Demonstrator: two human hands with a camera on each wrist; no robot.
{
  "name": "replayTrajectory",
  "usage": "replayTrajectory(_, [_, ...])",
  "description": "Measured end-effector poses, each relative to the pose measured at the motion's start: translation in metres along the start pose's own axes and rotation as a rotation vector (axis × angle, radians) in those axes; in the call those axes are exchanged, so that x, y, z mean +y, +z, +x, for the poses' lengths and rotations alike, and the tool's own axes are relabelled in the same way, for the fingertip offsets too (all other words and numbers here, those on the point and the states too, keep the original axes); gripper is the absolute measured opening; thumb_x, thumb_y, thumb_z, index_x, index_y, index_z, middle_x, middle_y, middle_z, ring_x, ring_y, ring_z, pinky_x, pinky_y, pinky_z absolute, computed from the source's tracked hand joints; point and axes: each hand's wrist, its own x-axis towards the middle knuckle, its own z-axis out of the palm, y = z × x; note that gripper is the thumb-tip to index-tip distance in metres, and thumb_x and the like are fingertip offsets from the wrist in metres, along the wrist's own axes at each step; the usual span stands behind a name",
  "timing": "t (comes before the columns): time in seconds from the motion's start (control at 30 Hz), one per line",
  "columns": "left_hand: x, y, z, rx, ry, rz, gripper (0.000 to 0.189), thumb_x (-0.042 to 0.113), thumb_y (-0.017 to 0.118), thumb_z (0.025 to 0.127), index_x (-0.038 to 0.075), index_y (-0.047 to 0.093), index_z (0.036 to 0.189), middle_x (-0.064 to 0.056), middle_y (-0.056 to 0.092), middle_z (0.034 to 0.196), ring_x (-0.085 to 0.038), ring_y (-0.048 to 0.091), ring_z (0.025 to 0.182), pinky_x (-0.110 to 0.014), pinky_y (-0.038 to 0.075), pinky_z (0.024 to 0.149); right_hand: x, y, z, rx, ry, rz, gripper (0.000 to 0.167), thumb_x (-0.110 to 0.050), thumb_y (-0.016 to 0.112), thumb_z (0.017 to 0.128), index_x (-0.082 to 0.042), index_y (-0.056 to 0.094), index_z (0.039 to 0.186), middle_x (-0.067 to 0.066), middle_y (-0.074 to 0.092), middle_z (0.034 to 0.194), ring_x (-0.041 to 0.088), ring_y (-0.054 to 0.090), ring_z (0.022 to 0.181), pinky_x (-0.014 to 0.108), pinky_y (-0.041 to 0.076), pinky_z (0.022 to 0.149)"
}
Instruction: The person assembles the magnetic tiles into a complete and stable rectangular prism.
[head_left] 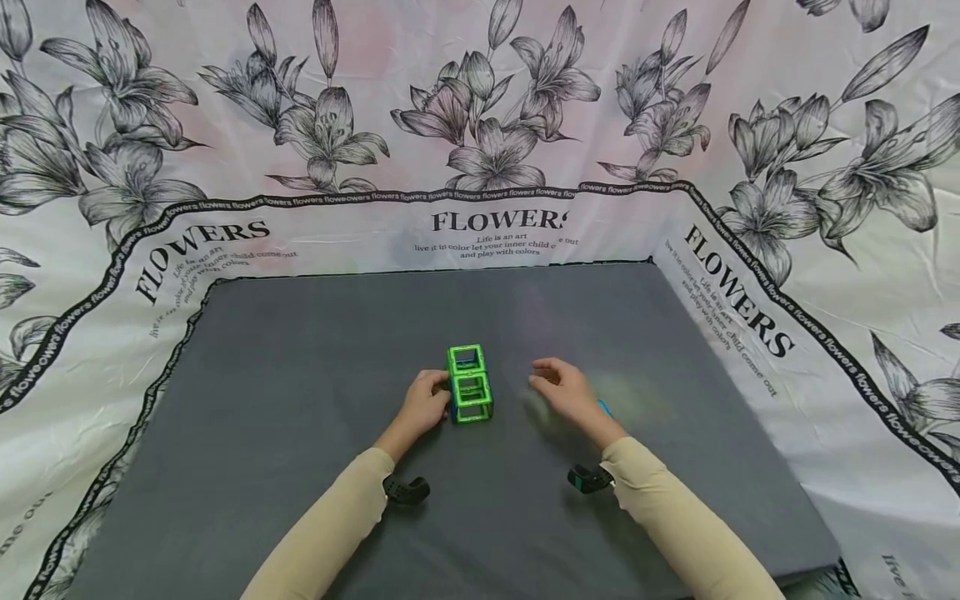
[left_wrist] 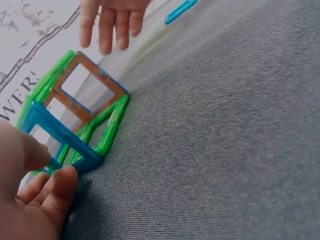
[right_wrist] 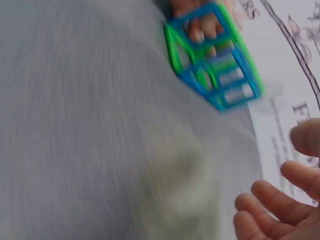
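A boxy structure of magnetic tiles (head_left: 471,375) stands on the grey table, its open frames green on top. Blue square tiles (left_wrist: 64,131) and orange tiles (left_wrist: 73,105) form sides of it in the left wrist view. My left hand (head_left: 422,406) pinches the blue near corner between thumb and fingers. To the right of the structure, my right hand (head_left: 567,392) is held apart from it, fingers loosely extended and holding nothing. A small blue tile (head_left: 604,407) lies by the right hand, mostly hidden behind it in the head view.
The grey tabletop (head_left: 337,333) extends around both hands. A white cloth (head_left: 495,229) with printed flowers and lettering hangs behind and along the sides. Dark bands (head_left: 407,490) sit on both wrists.
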Motion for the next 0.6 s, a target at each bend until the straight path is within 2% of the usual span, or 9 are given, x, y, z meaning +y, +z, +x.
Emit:
replayTrajectory(0.07, [0.002,0.000,-0.002,0.013,0.002,0.011,0.044,-0.001,0.047,0.097,-0.010,0.054,0.140,-0.024,0.052,0.138,-0.018,0.059,0.076,-0.032,0.055,0.064,0.004,-0.015,-0.004,0.015,0.003,-0.082,0.041,-0.019,0.058,0.104,0.000,0.057,0.140,0.024,0.064,0.134,0.040,0.062,0.120,0.050,0.054,0.097])
replayTrajectory(0.13, [0.004,0.000,-0.003,0.042,-0.018,0.016,0.045,-0.001,0.047,0.096,-0.008,0.057,0.139,-0.024,0.055,0.136,-0.021,0.061,0.075,-0.034,0.055,0.065,0.007,-0.024,-0.007,0.007,0.043,-0.073,0.042,-0.019,0.056,0.104,0.001,0.056,0.141,0.026,0.063,0.134,0.041,0.064,0.117,0.049,0.056,0.094])
replayTrajectory(0.2, [0.007,0.001,-0.002,0.109,-0.050,-0.001,0.045,0.000,0.047,0.095,-0.004,0.060,0.138,-0.023,0.059,0.133,-0.025,0.064,0.080,-0.037,0.056,0.068,0.008,-0.025,-0.012,-0.020,0.109,0.017,0.044,-0.020,0.054,0.106,0.002,0.052,0.144,0.028,0.060,0.137,0.040,0.065,0.116,0.046,0.057,0.093])
replayTrajectory(0.3, [0.012,0.000,0.004,0.219,-0.083,-0.028,0.042,0.005,0.047,0.098,0.003,0.062,0.138,-0.020,0.063,0.133,-0.032,0.066,0.102,-0.045,0.057,0.084,0.009,-0.012,-0.022,-0.100,0.200,0.247,0.049,-0.021,0.049,0.108,0.005,0.044,0.149,0.033,0.053,0.143,0.040,0.067,0.115,0.043,0.059,0.094])
replayTrajectory(0.37, [0.018,-0.003,0.013,0.241,-0.083,-0.027,0.039,0.011,0.047,0.103,0.007,0.061,0.139,-0.018,0.063,0.136,-0.035,0.062,0.119,-0.050,0.053,0.097,0.007,0.003,-0.030,-0.160,0.231,0.398,0.053,-0.021,0.046,0.109,0.007,0.036,0.153,0.036,0.047,0.147,0.041,0.065,0.121,0.044,0.057,0.099])
replayTrajectory(0.43, [0.026,-0.009,0.024,0.176,-0.072,0.014,0.039,0.020,0.047,0.107,0.009,0.059,0.143,-0.016,0.059,0.143,-0.035,0.055,0.132,-0.054,0.047,0.106,0.002,0.019,-0.039,-0.208,0.244,0.519,0.057,-0.021,0.043,0.110,0.009,0.028,0.156,0.038,0.041,0.151,0.043,0.060,0.128,0.045,0.053,0.105])
replayTrajectory(0.5, [0.035,-0.014,0.036,0.060,-0.054,0.073,0.042,0.027,0.046,0.109,0.011,0.056,0.146,-0.015,0.055,0.149,-0.036,0.051,0.138,-0.056,0.044,0.110,-0.004,0.034,-0.045,-0.220,0.248,0.616,0.060,-0.021,0.042,0.110,0.009,0.022,0.158,0.039,0.035,0.155,0.046,0.053,0.135,0.048,0.049,0.110])
replayTrajectory(0.6, [0.046,-0.022,0.051,-0.114,-0.020,0.173,0.047,0.033,0.043,0.110,0.010,0.052,0.150,-0.015,0.050,0.155,-0.036,0.046,0.143,-0.056,0.040,0.115,-0.011,0.055,-0.052,-0.197,0.254,0.742,0.062,-0.021,0.040,0.110,0.008,0.016,0.159,0.040,0.030,0.157,0.051,0.044,0.141,0.052,0.043,0.116])
